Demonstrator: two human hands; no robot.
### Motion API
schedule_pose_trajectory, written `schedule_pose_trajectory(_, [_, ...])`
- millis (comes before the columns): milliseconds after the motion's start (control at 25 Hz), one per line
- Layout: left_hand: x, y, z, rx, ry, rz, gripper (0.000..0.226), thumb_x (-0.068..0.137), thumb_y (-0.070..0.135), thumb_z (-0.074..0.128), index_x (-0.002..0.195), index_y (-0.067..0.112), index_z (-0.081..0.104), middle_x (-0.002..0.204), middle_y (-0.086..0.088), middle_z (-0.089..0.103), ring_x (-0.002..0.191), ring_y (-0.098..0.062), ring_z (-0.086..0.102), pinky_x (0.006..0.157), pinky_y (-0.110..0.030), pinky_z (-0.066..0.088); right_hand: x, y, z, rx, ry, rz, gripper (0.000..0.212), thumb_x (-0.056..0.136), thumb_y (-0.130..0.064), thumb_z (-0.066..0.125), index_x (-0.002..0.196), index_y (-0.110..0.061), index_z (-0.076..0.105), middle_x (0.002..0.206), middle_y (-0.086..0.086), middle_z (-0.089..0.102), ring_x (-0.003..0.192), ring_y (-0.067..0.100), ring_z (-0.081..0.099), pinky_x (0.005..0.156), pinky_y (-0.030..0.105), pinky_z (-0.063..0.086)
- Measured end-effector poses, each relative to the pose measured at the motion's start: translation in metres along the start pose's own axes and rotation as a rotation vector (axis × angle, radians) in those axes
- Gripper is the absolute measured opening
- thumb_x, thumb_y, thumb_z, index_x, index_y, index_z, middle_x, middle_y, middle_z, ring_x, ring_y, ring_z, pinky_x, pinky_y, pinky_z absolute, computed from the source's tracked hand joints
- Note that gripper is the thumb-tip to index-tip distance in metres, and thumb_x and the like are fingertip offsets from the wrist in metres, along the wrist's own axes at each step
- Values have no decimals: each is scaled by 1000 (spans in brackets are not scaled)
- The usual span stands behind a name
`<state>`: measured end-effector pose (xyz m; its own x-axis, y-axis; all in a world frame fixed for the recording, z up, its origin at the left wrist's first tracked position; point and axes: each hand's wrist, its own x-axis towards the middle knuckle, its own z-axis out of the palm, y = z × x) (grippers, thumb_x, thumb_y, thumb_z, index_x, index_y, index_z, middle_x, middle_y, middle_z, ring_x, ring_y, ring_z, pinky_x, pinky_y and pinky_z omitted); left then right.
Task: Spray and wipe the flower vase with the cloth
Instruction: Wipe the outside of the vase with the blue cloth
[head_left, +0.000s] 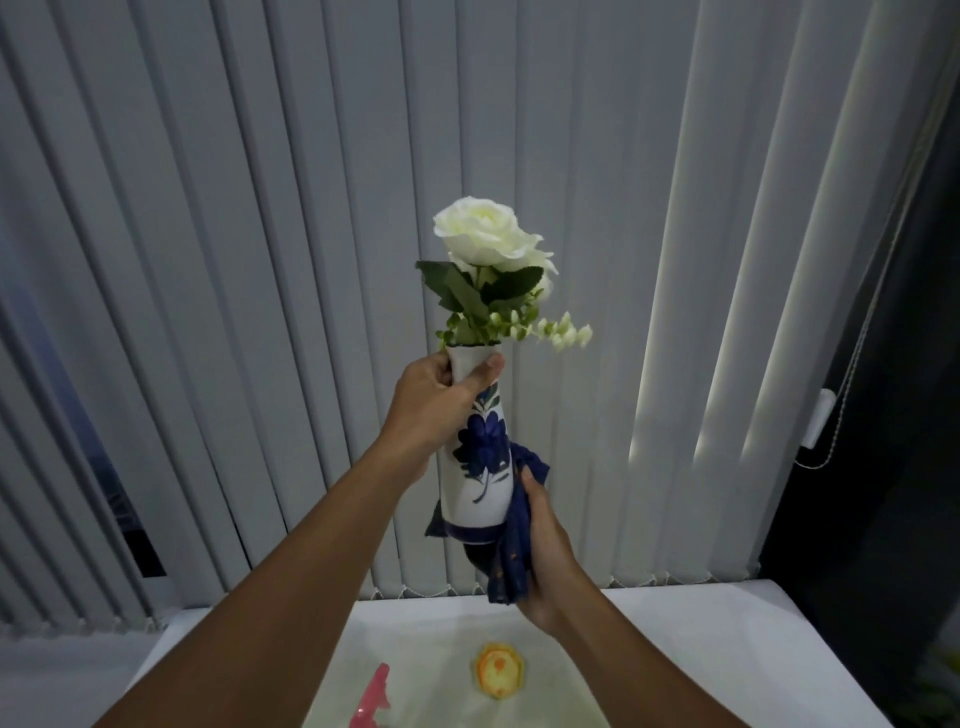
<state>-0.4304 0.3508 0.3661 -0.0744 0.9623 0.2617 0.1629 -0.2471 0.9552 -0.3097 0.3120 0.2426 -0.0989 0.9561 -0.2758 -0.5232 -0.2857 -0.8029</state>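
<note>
The vase (480, 457) is a tall, slim white piece with a dark blue flower painted on its side and a blue band round its foot. It stands nearly upright in the air, well above the bench, with a white rose and green leaves rising from its mouth. The cloth (511, 545) is dark blue, crumpled, pressed against the lower right side and foot of the vase. The spray bottle (371, 696) is pink, low on the bench, partly cut off by the frame edge.
</note>
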Motion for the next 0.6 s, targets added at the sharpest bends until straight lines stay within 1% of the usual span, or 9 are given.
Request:
schedule_pose_trajectory(80, [1,0,2,29,10,19,37,88,46,74,118,25,64,106,5,76,97,-12,73,82,-27,58,-2,0,4,47,23,6,51,96,-59,49,114,-17,72,101,15,79,81,29,75,73,38,56])
schedule_pose_trajectory(120, [1,0,2,64,25,28,40,89,48,73,120,27,61,107,6,74,97,-10,71,82,-28,57,-2,1,7,63,39,-7,51,95,-58,51,118,-17,71,106,16,79,86,30,76,74,39,57])
schedule_pose_trajectory(200, [1,0,5,151,66,73,37,89,50,71,116,25,61,99,7,71,89,-6,68,75,-23,54,-1,5,13,71,87,-65,50,94,-57,55,123,-19,69,110,14,78,102,35,73,85,45,61])
schedule_pose_trajectory(280, [-1,1,7,205,122,120,34,88,50,72,107,23,62,88,10,66,78,-2,63,64,-17,47,1,10,17,19,144,-151,44,94,-56,56,117,-21,70,106,11,79,103,35,72,96,54,56])
schedule_pose_trajectory(320, [-1,2,7,206,148,117,35,86,51,74,103,23,63,86,10,65,77,-5,63,65,-19,47,-2,11,19,-21,162,-195,38,95,-54,55,111,-24,71,102,10,79,100,32,73,97,53,56])
schedule_pose_trajectory(400, [3,3,6,173,184,85,30,80,49,81,90,26,64,85,9,67,84,-15,68,76,-28,55,-8,13,20,-85,168,-272,29,97,-52,52,103,-29,68,98,4,77,95,26,72,93,46,58])
schedule_pose_trajectory(480, [7,0,5,71,190,40,29,72,44,89,85,32,65,88,9,72,90,-18,72,87,-37,61,-11,16,17,-153,150,-353,28,98,-50,49,107,-31,67,99,0,76,94,21,71,85,35,57])
schedule_pose_trajectory(520, [7,-1,3,30,181,22,37,66,46,91,92,32,69,94,8,74,94,-18,73,90,-40,62,-11,16,17,-198,146,-400,28,99,-49,48,107,-30,67,98,0,77,93,19,71,81,31,56])
schedule_pose_trajectory(600, [5,-3,1,-12,155,-10,69,55,55,90,114,24,71,110,4,76,100,-16,73,92,-40,62,-10,10,16,-292,155,-510,28,100,-46,48,106,-27,67,96,2,77,90,18,72,75,28,55])
